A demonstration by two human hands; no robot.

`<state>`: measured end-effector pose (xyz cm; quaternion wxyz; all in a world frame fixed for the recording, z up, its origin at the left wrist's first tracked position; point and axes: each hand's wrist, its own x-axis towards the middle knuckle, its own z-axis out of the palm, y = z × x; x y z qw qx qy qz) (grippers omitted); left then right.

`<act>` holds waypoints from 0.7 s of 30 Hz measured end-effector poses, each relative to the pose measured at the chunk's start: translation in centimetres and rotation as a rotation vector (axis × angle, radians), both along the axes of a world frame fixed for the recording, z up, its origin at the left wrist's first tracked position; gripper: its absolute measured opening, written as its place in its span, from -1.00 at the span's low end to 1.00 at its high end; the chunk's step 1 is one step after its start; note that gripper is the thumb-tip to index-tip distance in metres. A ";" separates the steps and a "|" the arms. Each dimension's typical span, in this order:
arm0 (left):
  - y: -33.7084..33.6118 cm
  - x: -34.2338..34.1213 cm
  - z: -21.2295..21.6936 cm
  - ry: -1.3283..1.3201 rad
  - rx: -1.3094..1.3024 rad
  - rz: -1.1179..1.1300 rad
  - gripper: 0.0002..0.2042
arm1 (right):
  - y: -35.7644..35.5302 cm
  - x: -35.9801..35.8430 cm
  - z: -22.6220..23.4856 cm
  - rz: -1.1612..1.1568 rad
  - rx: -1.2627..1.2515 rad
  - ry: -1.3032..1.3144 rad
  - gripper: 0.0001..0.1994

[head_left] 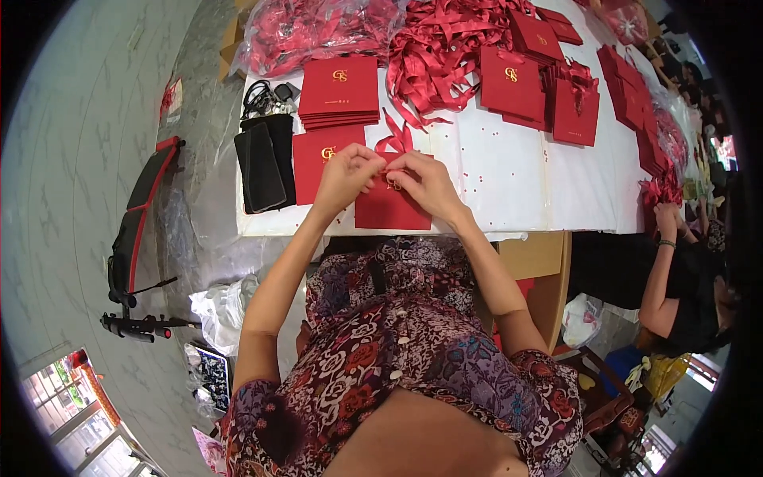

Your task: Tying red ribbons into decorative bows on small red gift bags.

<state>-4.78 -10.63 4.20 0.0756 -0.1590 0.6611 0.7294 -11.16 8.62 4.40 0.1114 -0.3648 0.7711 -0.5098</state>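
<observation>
The front red bag [393, 211] and the stacked bags [340, 91] bore gold monograms [340, 75]. Smaller print [335, 101] ran below on the stack.

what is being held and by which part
Left hand and right hand have fingertips at the bag's top edge; whether they grip bag or ribbon can't be told.

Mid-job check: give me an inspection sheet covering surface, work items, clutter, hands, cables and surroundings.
Surface: white-covered table, small red specks scattered on it.
Work items: front red bag under the hands; second red bag to its left; loose red ribbon beyond.
Clutter: dark phone at left; ribbon pile farther back.
Hands: left hand and right hand at the front bag's top, fingertips drawn in; exact grip unclear.
Cables: black coiled cable beyond the phone.
Surroundings: co-worker's hand, far right; white plastic bag, lower left.
</observation>
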 end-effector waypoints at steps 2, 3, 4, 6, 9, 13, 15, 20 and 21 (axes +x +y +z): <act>-0.8 0.0 -0.4 0.177 -0.476 0.001 -0.74 | -0.2 0.0 -0.4 -0.044 0.022 -0.020 -0.86; -1.0 0.0 -0.7 0.355 -0.950 -0.001 -0.69 | -0.3 0.1 -0.8 -0.101 0.057 0.024 -0.87; -0.9 0.1 -1.1 0.355 -0.951 0.000 -0.69 | -0.5 0.1 -1.1 -0.157 0.091 0.069 -0.87; -0.7 0.6 -2.0 0.456 -0.994 -0.080 -0.60 | -0.8 0.4 -1.4 -0.187 0.125 0.049 -0.87; 0.4 0.5 -2.0 0.454 -0.909 -0.046 -0.62 | -0.9 0.5 -2.3 -0.231 0.169 0.069 -0.87; 1.1 0.3 -1.7 0.440 -0.895 -0.046 -0.65 | -1.3 0.8 -2.7 -0.232 0.178 0.222 -0.86; 1.4 0.3 -1.4 0.534 -0.929 -0.046 -0.71 | -1.4 1.2 -2.3 -0.270 0.204 0.181 -0.86; 2.5 0.5 -1.5 0.541 -1.011 -0.019 -0.78 | -1.8 2.3 -2.0 -0.384 0.194 0.018 -0.87; 2.8 0.5 -1.6 0.498 -1.035 -0.027 -0.80 | -1.9 2.4 -1.8 -0.395 0.204 0.023 -0.87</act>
